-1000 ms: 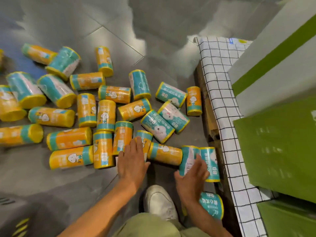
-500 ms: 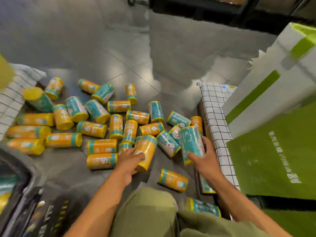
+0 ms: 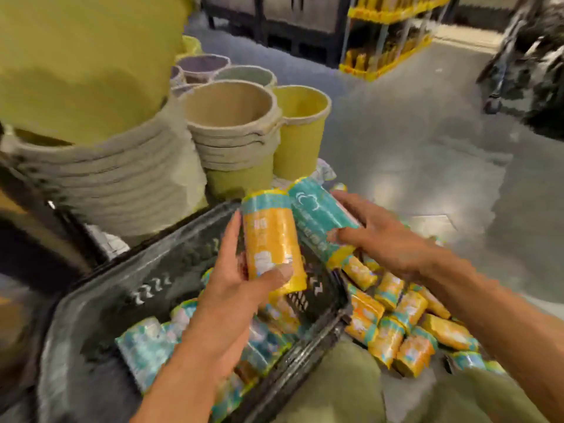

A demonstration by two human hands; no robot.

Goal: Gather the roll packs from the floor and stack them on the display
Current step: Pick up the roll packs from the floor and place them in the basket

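Observation:
My left hand (image 3: 241,288) grips an orange roll pack (image 3: 270,239) with a teal band, held upright over a black plastic crate (image 3: 146,285). Beside it, my right hand (image 3: 378,239) holds a teal roll pack (image 3: 317,215) tilted, its yellow end toward me. The two packs touch side by side above the crate's far corner. Several teal and orange packs (image 3: 146,346) lie inside the crate. More orange packs (image 3: 406,328) lie in a heap on the floor to the crate's right. The picture is blurred.
Stacks of beige and yellow buckets (image 3: 235,126) stand behind the crate on the left. A yellow-stocked shelf (image 3: 387,35) stands far back. Grey floor (image 3: 427,141) stretches to the right. My green-trousered knees (image 3: 335,389) are at the bottom.
My view swung left from the floor pile to the crate and buckets. Both hands lifted their packs from the floor and brought them together over the crate.

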